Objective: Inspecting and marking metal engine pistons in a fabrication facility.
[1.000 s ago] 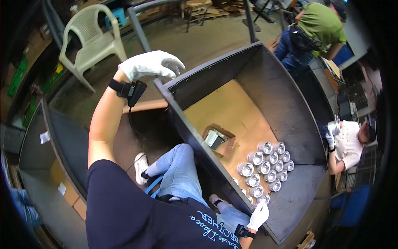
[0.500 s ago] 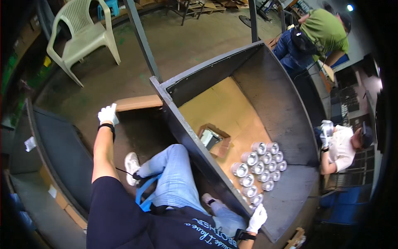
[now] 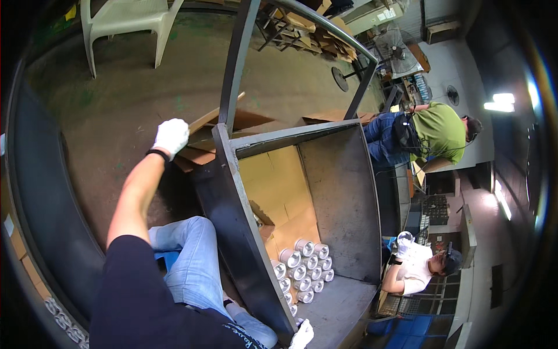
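Observation:
My left hand (image 3: 172, 136), in a white glove, is closed on the edge of a brown cardboard carton (image 3: 199, 156) with raised flaps. The carton is beside the near left corner of a dark metal bin (image 3: 261, 256). At the lower edge of the picture my right hand (image 3: 302, 335), also gloved, grips the bin's near rim. Inside the bin, several round silver metal parts (image 3: 297, 272) stand in rows on a cardboard sheet (image 3: 279, 186). The bin's near wall partly hides a small opened box (image 3: 266, 231) there.
A pale plastic chair (image 3: 131, 23) stands at the far left, and a dark curved panel (image 3: 43, 151) runs along my left. Metal posts (image 3: 237, 64) rise from the bin's corners. Beyond it, a person in green (image 3: 439, 131) bends over, and another in white (image 3: 415, 264) holds a round metal part.
My view has turned up and to the right. The cardboard in my left hand now shows raised flaps instead of one long edge. My right hand stays at the bin's rim.

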Motion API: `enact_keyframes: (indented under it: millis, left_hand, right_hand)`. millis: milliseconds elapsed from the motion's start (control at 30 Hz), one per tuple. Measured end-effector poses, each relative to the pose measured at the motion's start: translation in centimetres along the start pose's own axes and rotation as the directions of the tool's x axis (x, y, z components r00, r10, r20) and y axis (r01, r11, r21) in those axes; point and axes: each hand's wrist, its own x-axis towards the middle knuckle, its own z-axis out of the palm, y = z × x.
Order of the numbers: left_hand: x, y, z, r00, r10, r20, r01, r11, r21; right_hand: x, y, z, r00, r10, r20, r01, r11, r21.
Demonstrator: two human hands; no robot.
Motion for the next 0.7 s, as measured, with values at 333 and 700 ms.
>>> enact_keyframes:
  millis: [333, 700]
  left_hand:
    - [2.0, 9.1, 4.9, 0.993, 0.062, 0.098, 0.017, 0.758, -0.652]
    - [-6.0, -4.8, 4.5, 0.961, -0.219, 0.171, 0.274, 0.645, -0.713]
  right_hand:
    - [0.2, 3.5, 4.3, 0.936, 0.35, -0.037, -0.271, 0.784, 0.559]
    - [0.1, 2.3, 3.9, 0.931, 0.36, -0.061, -0.276, 0.803, 0.528]
